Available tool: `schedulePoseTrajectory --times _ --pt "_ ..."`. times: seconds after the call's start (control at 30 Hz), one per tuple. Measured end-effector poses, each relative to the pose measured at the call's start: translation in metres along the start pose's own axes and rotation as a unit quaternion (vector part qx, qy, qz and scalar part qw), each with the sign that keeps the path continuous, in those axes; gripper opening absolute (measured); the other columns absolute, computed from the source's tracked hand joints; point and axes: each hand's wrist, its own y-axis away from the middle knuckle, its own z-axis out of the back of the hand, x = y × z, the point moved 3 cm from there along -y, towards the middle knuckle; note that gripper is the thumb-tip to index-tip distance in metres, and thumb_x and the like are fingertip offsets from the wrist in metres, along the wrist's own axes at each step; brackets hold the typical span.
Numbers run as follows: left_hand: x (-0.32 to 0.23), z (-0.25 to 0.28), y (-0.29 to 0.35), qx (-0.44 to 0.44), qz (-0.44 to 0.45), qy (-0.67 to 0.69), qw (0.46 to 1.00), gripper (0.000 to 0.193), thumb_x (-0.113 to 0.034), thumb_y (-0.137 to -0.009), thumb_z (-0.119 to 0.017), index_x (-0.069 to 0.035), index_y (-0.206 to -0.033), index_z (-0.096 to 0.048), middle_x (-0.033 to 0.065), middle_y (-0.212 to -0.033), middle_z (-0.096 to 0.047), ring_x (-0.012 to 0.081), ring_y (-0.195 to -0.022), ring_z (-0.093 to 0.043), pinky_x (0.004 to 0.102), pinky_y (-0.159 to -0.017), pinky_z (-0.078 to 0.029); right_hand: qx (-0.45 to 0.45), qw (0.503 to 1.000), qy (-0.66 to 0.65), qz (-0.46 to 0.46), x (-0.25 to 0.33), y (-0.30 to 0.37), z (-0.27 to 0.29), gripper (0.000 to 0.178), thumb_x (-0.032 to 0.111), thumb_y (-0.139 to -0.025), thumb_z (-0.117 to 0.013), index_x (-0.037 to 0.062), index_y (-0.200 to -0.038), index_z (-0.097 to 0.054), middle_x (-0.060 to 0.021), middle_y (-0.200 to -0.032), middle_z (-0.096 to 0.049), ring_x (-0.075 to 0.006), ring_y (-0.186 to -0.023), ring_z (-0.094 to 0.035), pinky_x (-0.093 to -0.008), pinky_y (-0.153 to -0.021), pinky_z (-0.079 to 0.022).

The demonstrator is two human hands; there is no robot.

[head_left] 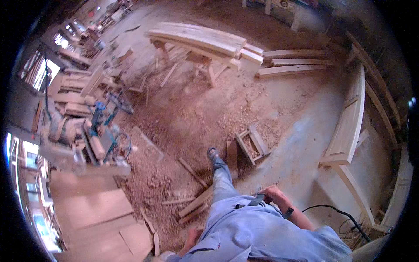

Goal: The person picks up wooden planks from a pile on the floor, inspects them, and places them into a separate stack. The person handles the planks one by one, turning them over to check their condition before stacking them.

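Blue shirt (262,231) fills the bottom centre, closest to us. Our right hand (274,194) is at the waist, fingers bent, next to a dark strap (256,200); we can't tell if it grips the strap or only touches it. Strap sits at the front of the shirt, just left of that hand. Dark band (288,212) on our right wrist. Our left hand (192,238) hangs low by the shirt's left side, blurred and partly hidden; can't tell how far open or whether it has hold of anything.

We have one shoe (212,152) in view on the floor (292,163). Just right of it: a board (231,158), then an open wooden box (260,142) with chips inside. Loose stick (192,171) lies left of our leg. Lower left, flat sheets (98,196). Far ahead, a plank stack (196,37) is up on trestles. Right side, a long wooden panel (350,122) stands raised on legs; black cable (345,213) runs below it.
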Motion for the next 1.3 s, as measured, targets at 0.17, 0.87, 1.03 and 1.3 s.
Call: schedulePoseTrajectory --times 0.17,0.87,1.03,1.3 --pt "-0.043 0.066 -0.119 0.003 -0.001 -0.047 0.999 0.025 -0.023 -0.083 -0.062 0.001 -0.089 -0.062 0.0210 -0.082 -0.063 0.0314 -0.078 -0.059 0.0447 -0.072 -0.047 0.024 0.997 0.057 0.048 0.095 -0.092 -0.026 0.026 0.028 -0.082 -0.066 0.0065 -0.067 -0.067 -0.0012 -0.060 -0.059 -0.0132 -0.050 -0.051 -0.0317 -0.048 -0.040" --pt "-0.600 0.438 -0.582 -0.028 -0.231 0.143 0.962 0.056 -0.010 -0.086 -0.066 0.010 -0.134 -0.045 0.0174 -0.116 -0.065 0.0214 -0.104 -0.064 0.0324 -0.092 -0.050 -0.131 0.828 -0.536 0.103 0.600 -0.339 0.016 0.030 0.031 -0.101 -0.044 0.0091 -0.083 -0.054 -0.0049 -0.071 -0.062 -0.0129 -0.048 -0.050 -0.0268 -0.039 -0.036" --pt "-0.680 0.445 -0.684 0.002 -0.220 0.040 0.975 0.053 -0.011 -0.084 -0.067 0.006 -0.131 -0.050 0.0175 -0.112 -0.067 0.0234 -0.101 -0.065 0.0343 -0.091 -0.050 -0.104 0.788 -0.572 0.203 0.681 -0.459 0.090 0.015 0.021 -0.099 -0.046 0.0082 -0.090 -0.048 -0.0105 -0.081 -0.062 -0.0153 -0.057 -0.055 -0.0274 -0.043 -0.042" --pt "-0.881 0.489 -0.823 -0.087 -0.289 -0.134 0.944 0.053 -0.017 -0.084 -0.066 0.007 -0.129 -0.052 0.0246 -0.126 -0.058 0.0351 -0.120 -0.054 0.0411 -0.104 -0.041 -0.176 0.708 -0.630 0.267 0.839 -0.524 0.200 0.012 -0.002 -0.089 -0.059 0.0038 -0.096 -0.052 -0.0143 -0.094 -0.065 -0.0204 -0.075 -0.065 -0.0290 -0.061 -0.057"
